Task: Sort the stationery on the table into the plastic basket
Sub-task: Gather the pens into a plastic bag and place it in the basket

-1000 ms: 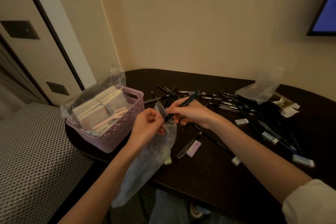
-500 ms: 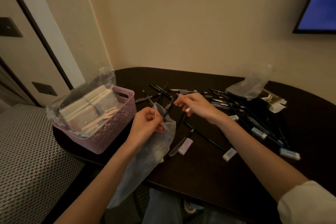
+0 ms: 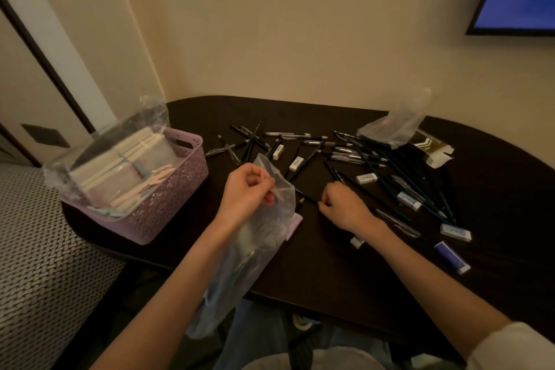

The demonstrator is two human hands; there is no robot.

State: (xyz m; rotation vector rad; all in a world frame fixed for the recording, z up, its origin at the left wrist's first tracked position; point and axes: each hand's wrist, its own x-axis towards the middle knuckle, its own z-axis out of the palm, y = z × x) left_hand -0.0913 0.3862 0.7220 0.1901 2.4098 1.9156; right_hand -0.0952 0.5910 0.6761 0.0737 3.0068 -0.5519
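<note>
Left hand (image 3: 246, 192) pinches the mouth of a clear plastic bag (image 3: 249, 252) that hangs off the near edge of the dark table (image 3: 345, 264). Right hand (image 3: 342, 207), knuckles up, fingers curled on a dark pencil (image 3: 306, 198) lying on the tabletop. Beyond: pens, pencils and erasers (image 3: 366, 178) scattered. Far left, lilac plastic basket (image 3: 168, 198) holding bagged notebooks

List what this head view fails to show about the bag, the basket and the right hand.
- Clear bag: contents blurred by crinkled plastic; the lower end hangs below the table edge.
- Basket: a plastic wrap hides what the pale packs are.
- Right hand: curled fingers hide its grip on the pencil.
</note>
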